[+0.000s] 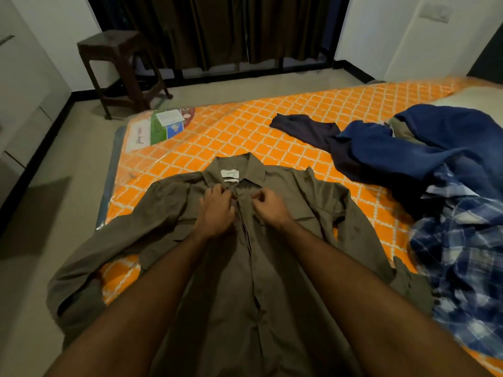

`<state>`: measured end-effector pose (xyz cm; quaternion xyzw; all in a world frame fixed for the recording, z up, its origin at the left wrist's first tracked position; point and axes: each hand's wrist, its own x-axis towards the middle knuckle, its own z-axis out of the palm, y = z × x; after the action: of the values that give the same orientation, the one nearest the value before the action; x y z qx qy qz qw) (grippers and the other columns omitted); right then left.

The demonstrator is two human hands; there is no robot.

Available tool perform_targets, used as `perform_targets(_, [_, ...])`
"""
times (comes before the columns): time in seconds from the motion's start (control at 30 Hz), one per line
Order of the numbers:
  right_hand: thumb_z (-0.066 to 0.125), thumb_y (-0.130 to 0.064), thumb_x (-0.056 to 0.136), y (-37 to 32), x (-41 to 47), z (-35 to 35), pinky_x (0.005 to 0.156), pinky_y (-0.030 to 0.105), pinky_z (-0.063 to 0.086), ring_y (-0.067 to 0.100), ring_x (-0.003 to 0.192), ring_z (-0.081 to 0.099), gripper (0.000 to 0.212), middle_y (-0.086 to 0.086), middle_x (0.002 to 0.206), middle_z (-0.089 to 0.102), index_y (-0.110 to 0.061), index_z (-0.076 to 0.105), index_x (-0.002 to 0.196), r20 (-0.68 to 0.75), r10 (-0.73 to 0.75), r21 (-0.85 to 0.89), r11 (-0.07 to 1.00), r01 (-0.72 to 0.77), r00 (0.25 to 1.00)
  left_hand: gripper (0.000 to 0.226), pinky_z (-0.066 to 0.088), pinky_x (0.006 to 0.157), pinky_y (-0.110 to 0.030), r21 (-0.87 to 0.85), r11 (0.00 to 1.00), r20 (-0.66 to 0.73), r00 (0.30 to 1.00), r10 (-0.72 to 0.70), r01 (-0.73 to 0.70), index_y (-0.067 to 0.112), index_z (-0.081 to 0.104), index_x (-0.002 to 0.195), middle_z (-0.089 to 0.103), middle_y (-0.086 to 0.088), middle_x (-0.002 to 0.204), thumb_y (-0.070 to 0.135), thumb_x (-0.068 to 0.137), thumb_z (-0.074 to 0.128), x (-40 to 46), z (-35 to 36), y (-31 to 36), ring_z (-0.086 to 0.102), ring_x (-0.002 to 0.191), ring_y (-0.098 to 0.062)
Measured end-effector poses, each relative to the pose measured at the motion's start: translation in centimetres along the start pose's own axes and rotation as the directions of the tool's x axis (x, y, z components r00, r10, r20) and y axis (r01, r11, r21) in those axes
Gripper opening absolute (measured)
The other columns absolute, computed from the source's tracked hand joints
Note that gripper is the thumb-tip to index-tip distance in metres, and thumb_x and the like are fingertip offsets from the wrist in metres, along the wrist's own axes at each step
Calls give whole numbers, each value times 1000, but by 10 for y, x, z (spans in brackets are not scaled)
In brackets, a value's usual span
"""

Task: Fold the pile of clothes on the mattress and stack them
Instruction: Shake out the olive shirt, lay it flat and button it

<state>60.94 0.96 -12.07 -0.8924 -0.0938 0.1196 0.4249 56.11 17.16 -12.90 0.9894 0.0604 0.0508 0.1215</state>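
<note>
An olive shirt point(245, 268) lay face up across the lower centre of the frame on the orange mattress point(245, 126). The left hand point(217, 210) and right hand point(268, 204) each pinched the placket just below the collar, apparently at a button. The unfolded pile of clothes point(435, 172) sat at right.

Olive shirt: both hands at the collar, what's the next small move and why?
Probably finish fastening the top button. The olive shirt lies flat, front up, sleeves spread, on the mattress; the left hand and right hand pinch the placket edges just under the collar. Closing it should keep the front aligned before folding.
</note>
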Motion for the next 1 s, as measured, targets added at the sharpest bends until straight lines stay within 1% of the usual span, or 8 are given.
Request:
perform_targets(0.1, [71,-44,86,-1,25,21,79,37,53,18,88,62,38,0,96,67,-12,63,106,48,-9,-30,999,10,999,22,36,95,-48,-136,982,-42,990,-135,128,12,62,110,50,-11,120,25,98,48,12,25,-7,46,114,-30])
perform_targets(0.17, [75,-48,81,4,24,29,70,31,46,13,82,56,44,-6,91,59,-15,60,106,65,-34,-87,995,40,997,17,36,95,-46,-254,947,-117,966,-231,196,11,63,105,52,-12,115,21,99,49,-1,40,-9,49,110,-29])
perform_targets(0.33, [74,-20,82,35,30,38,69,27,46,12,76,59,23,0,86,65,-14,65,103,-21,-1,118,993,3,1000,22,32,85,-37,-356,926,-271,934,-232,127,13,60,94,51,-6,102,31,100,49,-11,65,-19,50,98,-23])
perform_targets(0.47, [70,-4,82,46,31,38,74,31,50,16,75,58,18,6,84,62,-7,67,98,-65,26,247,969,-10,998,20,36,84,-38,-392,916,-327,916,-231,91,17,51,82,47,-1,96,25,93,65,-12,66,-18,48,93,-19])
perform_targets(0.6, [67,-4,82,51,29,44,81,47,55,32,85,67,10,17,87,69,-8,66,91,-103,61,372,928,-18,993,29,49,79,-44,-469,879,-297,924,-243,80,21,46,77,41,4,93,22,82,74,-9,62,-24,49,84,-15])
perform_targets(0.73, [66,-6,87,51,31,43,80,45,55,25,77,67,5,14,82,68,-9,67,91,-106,56,397,918,-9,993,45,45,73,-33,-498,850,-115,958,-262,173,18,48,98,51,0,100,32,72,82,16,53,-32,54,90,-20])
perform_targets(0.83, [66,-11,90,52,33,44,78,42,55,23,77,68,4,11,81,69,-14,68,92,-106,65,408,913,-16,992,54,38,67,-33,-340,904,0,961,-275,259,16,44,102,51,-1,97,47,77,80,36,40,-30,50,86,-19])
perform_targets(1.0, [68,-19,93,51,37,47,79,41,57,21,81,71,5,7,84,73,-16,70,96,-112,73,389,921,-24,991,29,41,69,-35,94,974,59,976,-210,204,15,49,96,65,-13,105,44,99,47,53,25,-22,63,94,-32])
